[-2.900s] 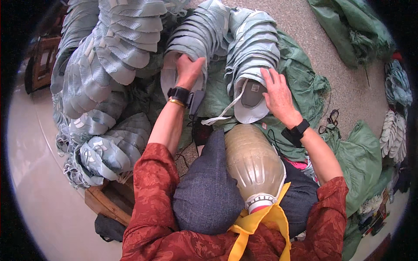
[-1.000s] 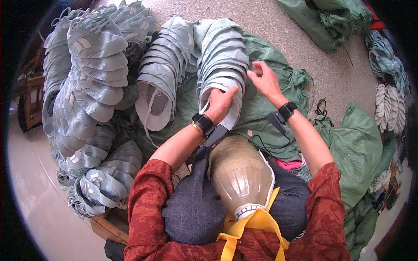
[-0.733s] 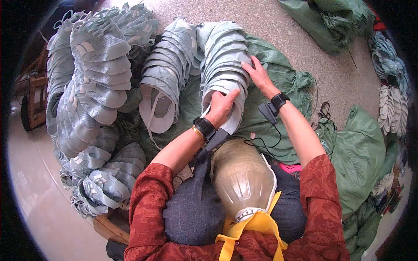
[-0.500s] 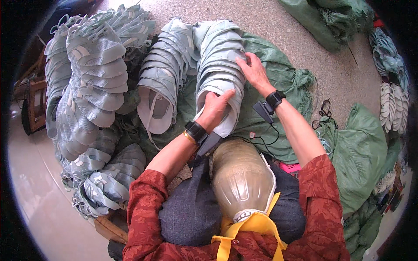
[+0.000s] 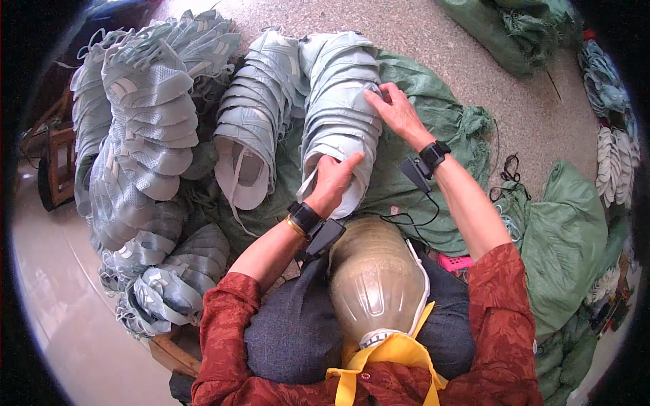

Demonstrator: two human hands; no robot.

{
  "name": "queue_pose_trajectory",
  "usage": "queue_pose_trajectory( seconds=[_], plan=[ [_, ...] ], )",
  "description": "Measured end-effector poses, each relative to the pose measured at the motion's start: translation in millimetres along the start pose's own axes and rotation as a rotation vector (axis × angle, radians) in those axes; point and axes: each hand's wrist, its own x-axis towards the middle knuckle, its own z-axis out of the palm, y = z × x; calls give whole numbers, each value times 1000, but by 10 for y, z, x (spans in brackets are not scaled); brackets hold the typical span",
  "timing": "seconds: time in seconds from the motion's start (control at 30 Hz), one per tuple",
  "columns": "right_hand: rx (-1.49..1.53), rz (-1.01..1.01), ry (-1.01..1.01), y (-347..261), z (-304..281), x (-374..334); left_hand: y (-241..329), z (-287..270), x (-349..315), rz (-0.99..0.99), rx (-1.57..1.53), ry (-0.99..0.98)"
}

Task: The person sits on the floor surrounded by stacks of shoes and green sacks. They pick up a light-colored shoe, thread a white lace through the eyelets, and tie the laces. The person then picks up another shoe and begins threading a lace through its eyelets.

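Note:
A row of pale blue-grey shoe uppers [image 5: 345, 84], nested one in another, runs away from me across green woven sacking. My left hand [image 5: 332, 181] is closed on the nearest upper [image 5: 357, 189], its fingers inside the opening and hidden, its thumb over the right edge. Farther up the row, my right hand [image 5: 399, 115] grips the right side, thumb against the uppers; the other fingertips are partly hidden. Just left stands a second nested row [image 5: 254, 122], a loose lace hanging from its near end. Both wrists wear black strapped devices.
More stacked uppers [image 5: 149, 122] are heaped at the left. Green sacking [image 5: 420, 196] lies under the rows, and a green bag [image 5: 565, 230] slumps at the right. A dusty, translucent rounded form [image 5: 376, 277] rests between my legs. A pink object [image 5: 455, 262] lies near my right knee.
My left hand has shifted slightly left within the nearest upper. My right hand stays at the side of the row, nearly unmoved.

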Motion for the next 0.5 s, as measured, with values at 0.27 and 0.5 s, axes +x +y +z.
queue_pose_trajectory(
  seconds=[0.27, 0.5],
  plan=[
    [-62, -199, 161, -45, 21, -122, 38, -125, -119, -108, -35, -100],
    [-107, -180, 177, -407, -35, -211, 45, -315, -239, -71, -129, -109]
  ],
)
